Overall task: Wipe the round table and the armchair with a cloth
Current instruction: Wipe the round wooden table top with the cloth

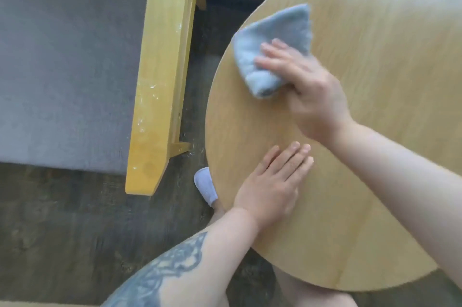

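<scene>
Wiping the round table point(375, 131), keep your right hand point(307, 87) gripping the bunched cloth point(272, 44) while your flat, open left hand point(272, 181) steadies the top

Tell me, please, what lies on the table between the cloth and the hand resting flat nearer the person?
Only bare tabletop in the head view: nothing lies between the cloth and the left hand.

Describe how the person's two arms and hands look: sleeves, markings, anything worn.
Both forearms are bare, with no sleeves in view. The left forearm bears a large dark blue-grey tattoo with curling shapes. The right forearm shows no marking. The left hand and right hand wear no gloves; no rings, watch or bracelet show. The right hand is motion-blurred, so fine detail there cannot be told.
</scene>
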### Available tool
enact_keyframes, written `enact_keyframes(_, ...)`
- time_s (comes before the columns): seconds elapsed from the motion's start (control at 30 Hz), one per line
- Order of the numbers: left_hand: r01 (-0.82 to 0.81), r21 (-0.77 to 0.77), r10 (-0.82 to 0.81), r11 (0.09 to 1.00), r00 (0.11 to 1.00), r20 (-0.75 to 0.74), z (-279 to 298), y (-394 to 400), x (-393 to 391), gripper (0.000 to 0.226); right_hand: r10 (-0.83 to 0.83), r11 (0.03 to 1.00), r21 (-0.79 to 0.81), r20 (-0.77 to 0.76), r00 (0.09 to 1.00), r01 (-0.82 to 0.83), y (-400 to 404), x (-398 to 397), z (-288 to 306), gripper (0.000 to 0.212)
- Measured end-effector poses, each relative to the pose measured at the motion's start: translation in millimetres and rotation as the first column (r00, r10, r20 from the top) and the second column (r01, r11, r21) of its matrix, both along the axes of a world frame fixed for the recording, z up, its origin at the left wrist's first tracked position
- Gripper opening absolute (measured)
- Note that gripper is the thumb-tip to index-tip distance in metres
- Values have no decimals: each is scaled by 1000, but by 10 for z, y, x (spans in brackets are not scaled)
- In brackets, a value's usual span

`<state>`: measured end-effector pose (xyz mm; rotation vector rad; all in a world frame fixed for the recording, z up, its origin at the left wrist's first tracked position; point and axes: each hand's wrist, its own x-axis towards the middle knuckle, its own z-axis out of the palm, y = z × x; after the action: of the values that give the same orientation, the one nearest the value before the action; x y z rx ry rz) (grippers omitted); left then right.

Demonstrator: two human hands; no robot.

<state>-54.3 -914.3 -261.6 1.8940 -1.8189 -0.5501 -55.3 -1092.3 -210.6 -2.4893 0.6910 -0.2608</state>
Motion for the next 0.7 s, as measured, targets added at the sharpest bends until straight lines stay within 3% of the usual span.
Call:
enact_keyframes(0.03,5,-42,-6,999,1000,-17,-1,17,18,45,-226,973,-51,-16,974,225,-350,-143,-6,59)
enact_keyframes(0.07,-14,-89,11,996,1000,-29,-8,30,44,46,-467,883,-72,-30,884,464,-585,-245,-16,59)
enact_keyframes(0.13,-39,-166,28,985,997,-68,-7,67,69,45,-787,615,-72,-105,608,785,-561,-229,-167,58)
enact_keyframes(0.17,-13,-201,-4,980,996,-84,6,89,71,44,-796,603,-115,-136,589,789,-328,-175,-278,58)
enact_keyframes(0.2,58,-243,-80,968,994,-81,16,109,67,42,-707,706,-154,-109,699,691,-27,-132,-398,57)
enact_keyframes(0.27,264,-291,-295,919,953,-65,25,139,43,34,-272,955,-143,-69,960,260,582,-51,-502,52)
enact_keyframes(0.33,416,-247,-442,875,896,-55,26,124,5,29,142,989,-37,-58,988,-145,873,-18,-410,51)
enact_keyframes(0.4,449,-157,-449,879,893,37,-19,97,-33,40,263,962,83,-11,965,-261,718,-71,-225,54)
enact_keyframes(0.43,442,-104,-433,891,896,98,-46,87,-46,46,209,975,78,5,978,-209,560,-147,-136,56)
enact_keyframes(0.5,437,-48,-421,898,887,190,-67,71,-36,53,-65,998,-2,26,998,65,120,-394,-12,56)
enact_keyframes(0.53,436,-42,-419,899,883,211,-73,79,-40,53,-246,968,-48,15,969,246,-109,-587,9,53)
enact_keyframes(0.6,397,-60,-377,916,901,213,-70,94,-50,50,-569,819,-118,-39,822,561,-409,-1006,-21,50)
enact_keyframes(0.67,209,-125,-189,970,970,156,-58,83,-43,46,-697,716,-145,-126,705,682,-237,-1298,-195,56)
enact_keyframes(0.7,54,-159,-39,986,995,96,-45,68,-27,44,-687,726,-184,-149,712,662,18,-1403,-288,58)
